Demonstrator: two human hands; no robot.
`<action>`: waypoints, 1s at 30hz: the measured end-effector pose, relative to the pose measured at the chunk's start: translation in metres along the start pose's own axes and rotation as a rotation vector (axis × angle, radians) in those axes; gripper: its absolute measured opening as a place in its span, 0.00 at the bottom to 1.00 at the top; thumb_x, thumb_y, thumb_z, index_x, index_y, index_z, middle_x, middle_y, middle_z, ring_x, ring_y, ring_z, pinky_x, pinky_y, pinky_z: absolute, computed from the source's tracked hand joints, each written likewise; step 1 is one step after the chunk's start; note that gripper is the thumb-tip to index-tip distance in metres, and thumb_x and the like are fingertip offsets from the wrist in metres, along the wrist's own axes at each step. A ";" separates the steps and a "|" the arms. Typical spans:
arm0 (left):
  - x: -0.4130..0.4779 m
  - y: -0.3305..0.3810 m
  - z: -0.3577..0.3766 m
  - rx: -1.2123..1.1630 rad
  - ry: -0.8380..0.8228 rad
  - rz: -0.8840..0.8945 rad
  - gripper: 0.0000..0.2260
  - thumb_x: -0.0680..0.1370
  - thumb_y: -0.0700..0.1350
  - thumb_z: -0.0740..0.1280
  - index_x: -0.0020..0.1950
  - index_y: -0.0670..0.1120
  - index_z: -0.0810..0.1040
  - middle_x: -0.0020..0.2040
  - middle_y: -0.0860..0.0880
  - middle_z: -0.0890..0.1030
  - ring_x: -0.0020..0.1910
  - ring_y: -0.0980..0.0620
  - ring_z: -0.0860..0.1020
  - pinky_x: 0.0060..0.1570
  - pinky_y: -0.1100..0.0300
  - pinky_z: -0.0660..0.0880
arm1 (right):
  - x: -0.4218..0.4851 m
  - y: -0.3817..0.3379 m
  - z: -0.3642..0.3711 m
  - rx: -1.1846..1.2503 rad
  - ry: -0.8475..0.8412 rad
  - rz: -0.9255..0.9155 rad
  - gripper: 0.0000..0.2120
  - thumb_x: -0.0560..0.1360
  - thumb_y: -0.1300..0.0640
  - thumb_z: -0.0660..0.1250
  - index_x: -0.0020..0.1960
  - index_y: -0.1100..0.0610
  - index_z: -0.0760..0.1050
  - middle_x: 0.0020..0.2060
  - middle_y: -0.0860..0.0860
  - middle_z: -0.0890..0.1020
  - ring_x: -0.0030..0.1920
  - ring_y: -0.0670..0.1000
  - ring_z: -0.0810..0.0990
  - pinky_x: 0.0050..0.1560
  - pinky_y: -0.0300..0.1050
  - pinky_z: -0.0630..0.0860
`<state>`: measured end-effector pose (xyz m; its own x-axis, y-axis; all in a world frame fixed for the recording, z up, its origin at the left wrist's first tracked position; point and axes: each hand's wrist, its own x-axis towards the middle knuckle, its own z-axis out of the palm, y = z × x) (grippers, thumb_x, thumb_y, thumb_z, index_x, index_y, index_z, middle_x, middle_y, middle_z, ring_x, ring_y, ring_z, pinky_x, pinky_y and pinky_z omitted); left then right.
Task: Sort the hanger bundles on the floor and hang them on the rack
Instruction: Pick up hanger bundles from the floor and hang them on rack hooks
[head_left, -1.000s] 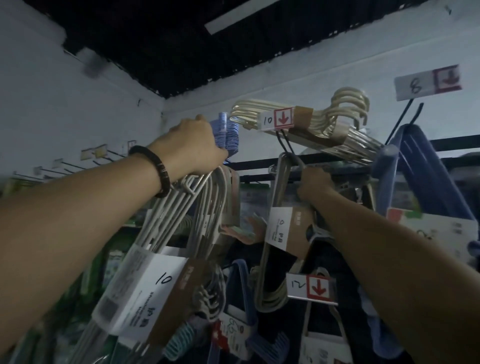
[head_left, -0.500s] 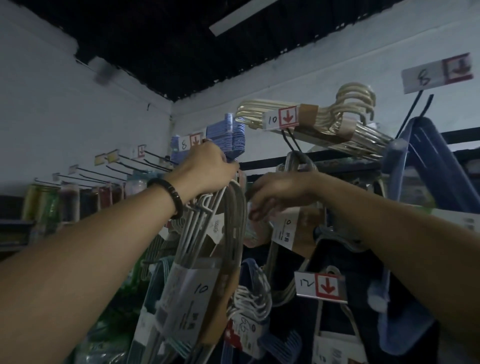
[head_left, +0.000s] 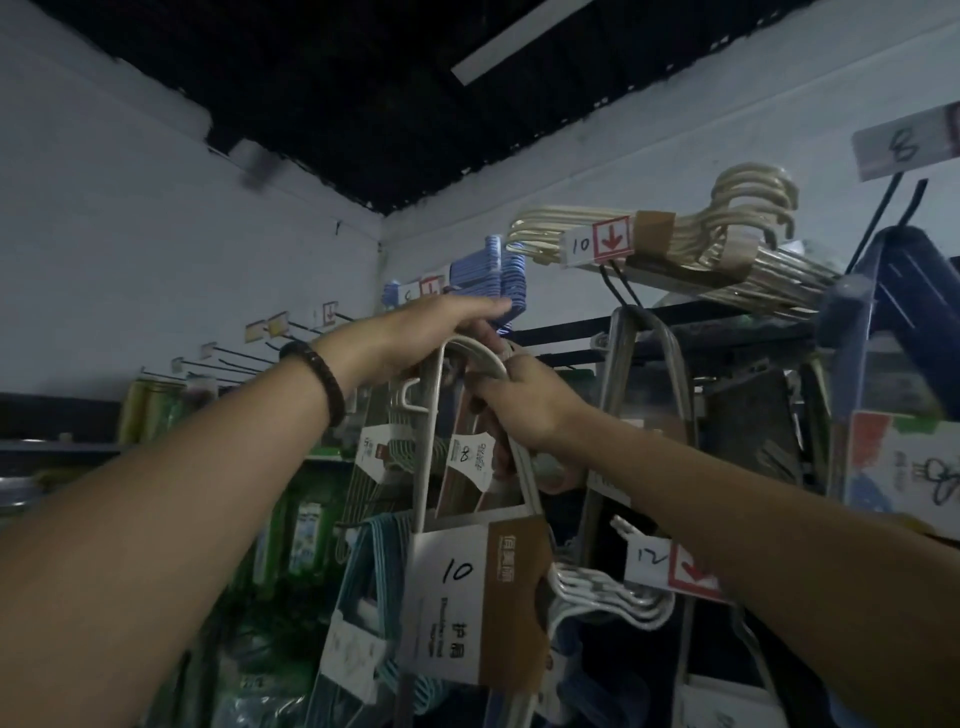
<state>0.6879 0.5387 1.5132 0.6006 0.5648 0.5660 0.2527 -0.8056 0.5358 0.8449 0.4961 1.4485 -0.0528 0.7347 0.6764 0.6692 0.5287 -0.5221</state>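
Held up in both hands: white hanger bundle (head_left: 470, 587), banded with a card sleeve marked 10 and hanging down from the grip. Clamped by the right hand (head_left: 524, 410) just under the hooks, with fingers curled tight round the wires. Covered from above by the left hand (head_left: 431, 332), laid over the crown of the hooks with fingers fairly straight; hard to tell whether any of it wraps underneath. Beaded bracelet (head_left: 318, 382) on that wrist. Above the grip and to its right, a cream hanger bundle (head_left: 727, 239) lying flat over the dark rack bar (head_left: 737, 325), behind a price tag (head_left: 597, 241) reading 10. Just past the left fingertips, light blue hangers (head_left: 501, 275). Below the right forearm, a tag marked 12 (head_left: 670, 564) and loose white hangers (head_left: 608, 597). Down-left of the grip, teal hangers (head_left: 374, 566). Far right of it, dark blue hangers (head_left: 893, 291).
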 end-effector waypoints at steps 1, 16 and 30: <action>-0.002 -0.001 -0.006 0.109 -0.047 -0.017 0.24 0.78 0.70 0.65 0.52 0.50 0.86 0.51 0.49 0.87 0.47 0.52 0.83 0.49 0.52 0.79 | 0.000 -0.001 0.004 -0.008 0.030 0.018 0.11 0.84 0.53 0.61 0.46 0.56 0.76 0.32 0.53 0.78 0.29 0.51 0.77 0.34 0.50 0.77; -0.024 -0.026 -0.043 0.989 0.305 -0.049 0.14 0.80 0.36 0.65 0.57 0.50 0.86 0.51 0.43 0.82 0.43 0.42 0.80 0.40 0.52 0.79 | 0.040 -0.049 0.060 -0.535 0.026 0.049 0.09 0.83 0.59 0.62 0.53 0.63 0.78 0.44 0.56 0.79 0.40 0.53 0.78 0.39 0.44 0.76; 0.017 0.018 -0.054 0.024 0.018 0.364 0.18 0.79 0.61 0.68 0.56 0.49 0.88 0.53 0.45 0.88 0.52 0.45 0.87 0.55 0.52 0.83 | 0.016 -0.096 -0.044 -0.579 0.189 0.119 0.05 0.80 0.62 0.65 0.45 0.59 0.73 0.45 0.61 0.83 0.48 0.62 0.86 0.51 0.55 0.85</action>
<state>0.6618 0.5432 1.5664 0.6408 0.2432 0.7282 0.0430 -0.9584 0.2822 0.8121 0.4384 1.5322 0.1440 0.6585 0.7387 0.9588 0.0918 -0.2688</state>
